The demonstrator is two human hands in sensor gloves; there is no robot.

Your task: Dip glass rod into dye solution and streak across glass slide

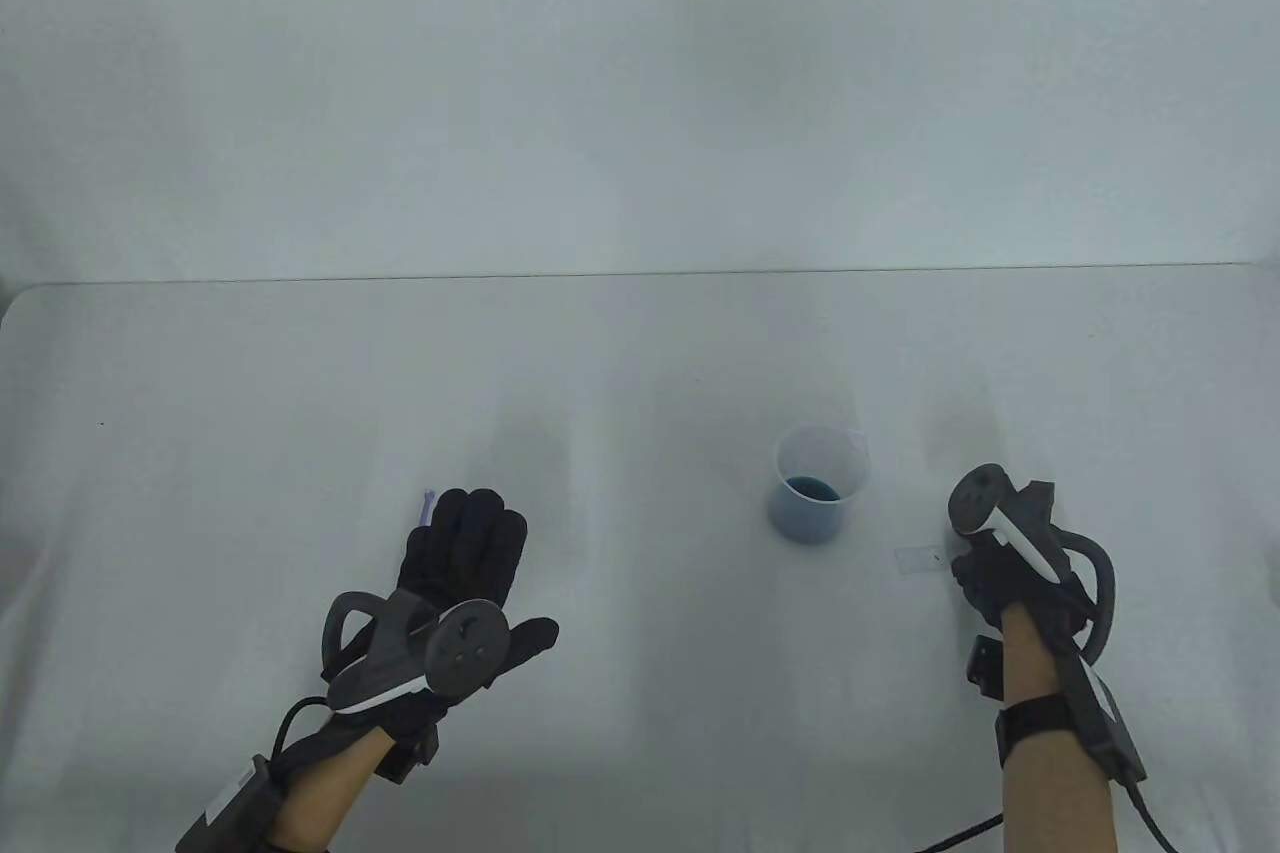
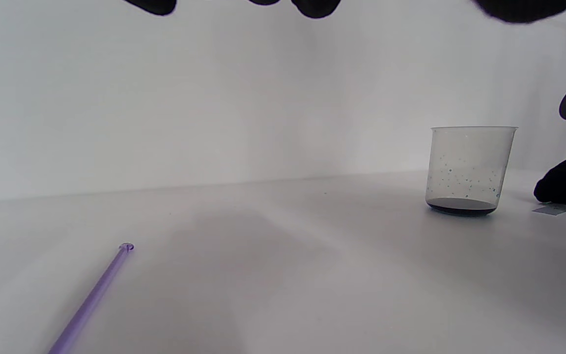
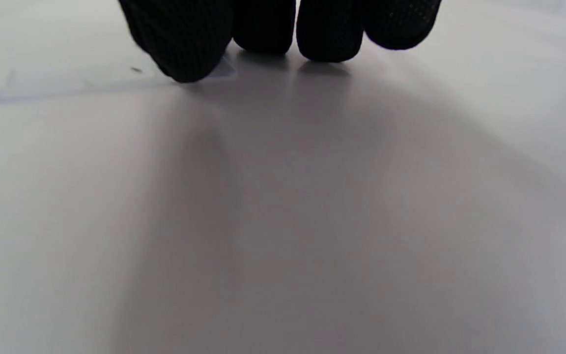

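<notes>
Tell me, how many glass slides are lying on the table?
1. The glass slide lies flat right of the beaker, with the right hand touching its near end. The left hand may hide something beneath it besides the rod.

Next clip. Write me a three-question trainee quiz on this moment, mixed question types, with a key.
1. True or false: the glass rod lies on the table, no finger gripping it.
2. What rests under the right hand fingertips? A) the glass slide B) the beaker C) the rod
3. Fill in: the beaker holds a shallow layer of ___ dye, and the left hand is over the rod.

Key: 1 true; 2 A; 3 blue
</notes>
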